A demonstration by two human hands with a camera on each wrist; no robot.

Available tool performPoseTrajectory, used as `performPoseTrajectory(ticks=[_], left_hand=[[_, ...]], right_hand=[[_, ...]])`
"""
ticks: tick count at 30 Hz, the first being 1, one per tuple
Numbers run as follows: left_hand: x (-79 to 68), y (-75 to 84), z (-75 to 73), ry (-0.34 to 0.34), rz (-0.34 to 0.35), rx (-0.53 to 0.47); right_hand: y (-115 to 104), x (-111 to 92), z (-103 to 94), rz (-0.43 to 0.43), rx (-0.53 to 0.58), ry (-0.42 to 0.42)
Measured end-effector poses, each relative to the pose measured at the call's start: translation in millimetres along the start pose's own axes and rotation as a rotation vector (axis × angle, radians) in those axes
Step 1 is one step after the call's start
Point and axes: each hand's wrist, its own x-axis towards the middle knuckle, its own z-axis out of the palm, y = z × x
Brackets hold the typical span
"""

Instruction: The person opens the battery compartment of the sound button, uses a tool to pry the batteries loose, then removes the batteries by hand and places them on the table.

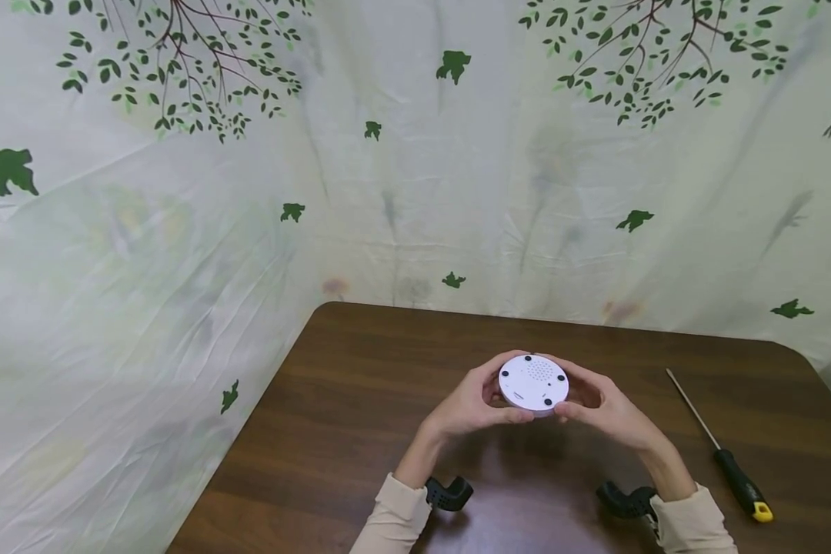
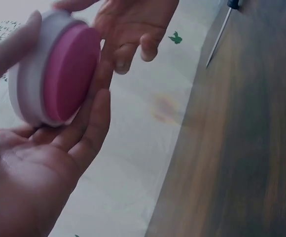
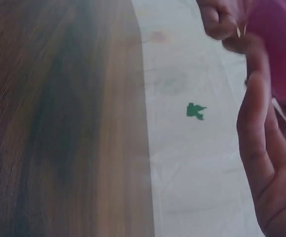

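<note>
Above the table, both hands hold a round white sound button (image 1: 533,388) between them. Its flat white underside, with a patch of small speaker holes and several dark round spots near the rim, faces the head camera. On the far side is a pink dome (image 2: 71,74), which shows in both wrist views. My left hand (image 1: 467,400) grips the left edge, thumb on the near rim and fingers around the back. At the opposite edge, my right hand (image 1: 612,412) holds the rim between thumb and fingers.
A screwdriver (image 1: 739,481) with a black and yellow handle lies on the brown wooden table (image 1: 318,431), right of the right hand. Black wrist cameras (image 1: 448,494) sit at both cuffs. A pale leaf-printed cloth (image 1: 402,192) hangs behind the table and along its left side.
</note>
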Motion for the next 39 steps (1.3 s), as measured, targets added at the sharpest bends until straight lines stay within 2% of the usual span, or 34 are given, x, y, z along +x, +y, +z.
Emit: performPoseTrajectory(ticks=[5,10,14,19,28,32,39], left_hand=[[2.2,-3.8,3.6,0.106,-0.004,0.055],[3.5,-7.0,8.4,0.151,-0.005,0.109],[2.7,-7.0,8.4,0.13,-0.013,0.091],[2.0,-5.7,4.9,0.041,-0.011,0.048],[3.3,-6.4,2.3,-0.062,0.071,0.106],[3.5,-9.2,1.5,-0.061,0.063,0.103],[3.4,-20.3,1.7,0.008,-0.033,0.106]], right_hand=[[-1,1,2.8,0.037,-0.171,0.116],[3,4,5.1,0.025,-0.196,0.128],[6,4,4.7,0.012,-0.178,0.122],[8,1,0.0,0.025,-0.175,0.103],[5,-4,-6.9,0.045,-0.113,0.009],[8,-3,-7.0,0.062,-0.126,0.011],[17,0,-1.5,0.106,-0.208,0.043]])
